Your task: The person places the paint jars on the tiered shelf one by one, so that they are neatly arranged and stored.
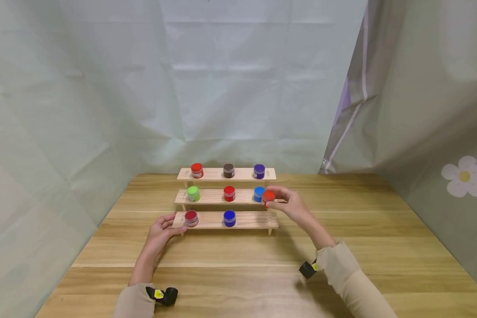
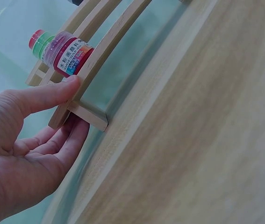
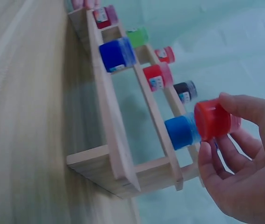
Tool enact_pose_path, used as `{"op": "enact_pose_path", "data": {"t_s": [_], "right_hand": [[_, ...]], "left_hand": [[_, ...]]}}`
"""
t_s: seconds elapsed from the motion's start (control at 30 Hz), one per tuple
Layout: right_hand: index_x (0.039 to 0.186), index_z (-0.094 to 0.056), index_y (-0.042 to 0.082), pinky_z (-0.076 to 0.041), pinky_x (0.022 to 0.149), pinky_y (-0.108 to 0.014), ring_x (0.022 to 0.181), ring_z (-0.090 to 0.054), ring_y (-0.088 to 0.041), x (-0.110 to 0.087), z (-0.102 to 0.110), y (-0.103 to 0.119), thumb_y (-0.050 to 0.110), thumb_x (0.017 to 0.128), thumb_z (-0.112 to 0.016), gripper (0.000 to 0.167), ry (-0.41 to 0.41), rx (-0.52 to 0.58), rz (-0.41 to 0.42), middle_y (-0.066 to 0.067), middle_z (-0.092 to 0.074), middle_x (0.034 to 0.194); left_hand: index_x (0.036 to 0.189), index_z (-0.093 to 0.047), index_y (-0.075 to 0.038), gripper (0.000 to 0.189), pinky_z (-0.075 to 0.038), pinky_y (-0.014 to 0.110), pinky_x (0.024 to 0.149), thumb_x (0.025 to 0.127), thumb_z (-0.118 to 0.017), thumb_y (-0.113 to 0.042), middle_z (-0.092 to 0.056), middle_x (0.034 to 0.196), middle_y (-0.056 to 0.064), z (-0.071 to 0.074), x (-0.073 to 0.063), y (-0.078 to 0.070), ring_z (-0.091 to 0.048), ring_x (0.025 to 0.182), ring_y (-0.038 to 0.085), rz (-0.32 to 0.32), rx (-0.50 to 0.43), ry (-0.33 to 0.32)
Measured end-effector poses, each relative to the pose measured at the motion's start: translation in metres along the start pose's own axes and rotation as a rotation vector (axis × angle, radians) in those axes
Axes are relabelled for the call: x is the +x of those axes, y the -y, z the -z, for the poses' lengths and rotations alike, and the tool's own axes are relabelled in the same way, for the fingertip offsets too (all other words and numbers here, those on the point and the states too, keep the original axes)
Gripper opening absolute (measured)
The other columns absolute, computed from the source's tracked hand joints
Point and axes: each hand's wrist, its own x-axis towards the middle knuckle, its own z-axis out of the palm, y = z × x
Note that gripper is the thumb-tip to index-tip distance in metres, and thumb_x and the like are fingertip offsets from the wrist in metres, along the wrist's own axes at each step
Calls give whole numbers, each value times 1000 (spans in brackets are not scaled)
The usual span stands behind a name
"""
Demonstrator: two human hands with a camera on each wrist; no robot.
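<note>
My right hand [image 1: 293, 206] pinches an orange-red paint jar [image 3: 212, 120] between thumb and fingers. It holds the jar just in front of the light blue paint jar [image 3: 181, 132] on the middle tier, at the right end of a three-tier wooden display rack [image 1: 242, 220]. At the rack's lower left end, my left hand [image 1: 159, 235] grips the bottom shelf. In the left wrist view its thumb [image 2: 53, 96] lies on the shelf edge beside a dark red paint jar [image 2: 71, 57], and its fingers reach underneath.
A dark blue jar [image 1: 229, 218] stands mid bottom tier. Green [image 1: 193, 193] and red [image 1: 229, 193] jars share the middle tier. Red [image 1: 197, 170], dark brown [image 1: 228, 170] and purple-blue [image 1: 259, 171] jars line the top. Behind the wooden table [image 1: 230, 282] hangs a pale curtain [image 1: 242, 88].
</note>
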Motion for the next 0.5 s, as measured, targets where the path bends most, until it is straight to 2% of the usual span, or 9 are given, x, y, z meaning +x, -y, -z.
{"op": "enact_pose_path", "data": {"t_s": [0.3,0.5], "right_hand": [[130,-61,7,-50,88,-25,109,-60,-22,-4,-12,-6,11,86,-72,46,107,-9,20,-18,-65,122],[130,-60,3,-49,86,-23,106,-60,-19,-4,-18,-15,8,86,-71,45,158,-7,1,-19,-65,121]], "left_hand": [[141,-38,2,74,-48,9,78,81,-78,-11,-59,128,11,0,-1,0,-55,91,-4,1,6,-2],[142,-37,2,75,-47,9,78,82,-78,-14,-55,134,17,0,-1,0,-54,93,-3,0,22,1]]}}
